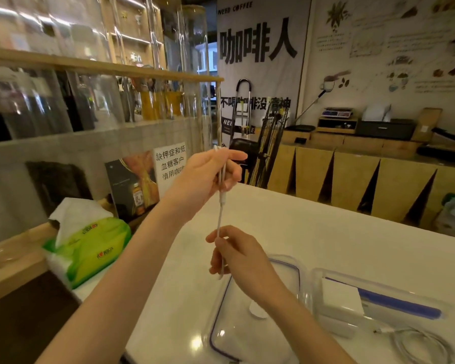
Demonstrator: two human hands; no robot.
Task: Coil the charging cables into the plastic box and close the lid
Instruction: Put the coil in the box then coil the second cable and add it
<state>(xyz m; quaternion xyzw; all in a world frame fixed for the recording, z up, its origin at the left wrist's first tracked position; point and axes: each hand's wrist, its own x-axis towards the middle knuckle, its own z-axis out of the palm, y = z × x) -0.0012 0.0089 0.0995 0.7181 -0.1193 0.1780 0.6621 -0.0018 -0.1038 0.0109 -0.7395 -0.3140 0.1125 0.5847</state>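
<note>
While a white cable point(221, 206) is pinched taut by both the left hand point(208, 177) and right hand point(237, 256) above the open box point(378, 308), coiling is judged still due.

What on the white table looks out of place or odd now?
Nothing stands out. The lid lies flat beside the open plastic box, and both hands hold one white cable taut above it.

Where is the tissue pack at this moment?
The tissue pack lies at the left of the head view, at the white table's left edge, left of the left hand's forearm.
</note>
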